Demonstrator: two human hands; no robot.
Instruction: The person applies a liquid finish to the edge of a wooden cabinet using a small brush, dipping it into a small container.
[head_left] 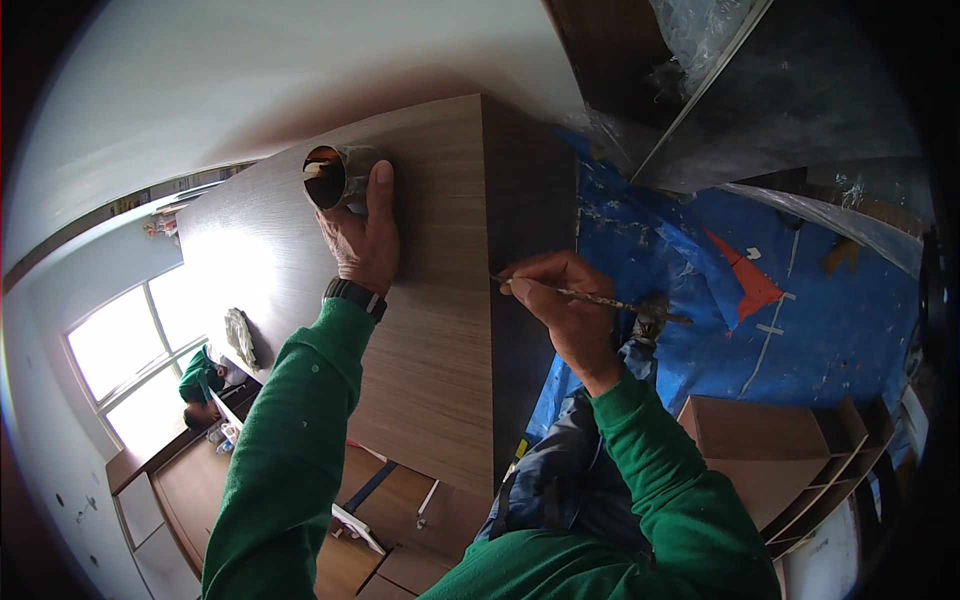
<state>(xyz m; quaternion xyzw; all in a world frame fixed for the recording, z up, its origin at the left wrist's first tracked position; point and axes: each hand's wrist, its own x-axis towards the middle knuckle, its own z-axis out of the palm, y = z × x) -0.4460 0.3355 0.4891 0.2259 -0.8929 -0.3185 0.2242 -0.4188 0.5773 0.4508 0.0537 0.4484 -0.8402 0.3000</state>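
Left hand, frame centre: grip closed round small round metal tin on brown wood-grain cabinet panel. Right hand: pinches thin paint-flecked brush. Risk: tin tips, spills.

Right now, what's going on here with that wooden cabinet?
A person in green sleeves is working on a wood-grain cabinet panel. The left hand steadies a small open tin on the panel's top face. The right hand holds a thin brush with its tip at the darker side edge. A blue tarp covers the floor beside it. Another person in green crouches near the window.
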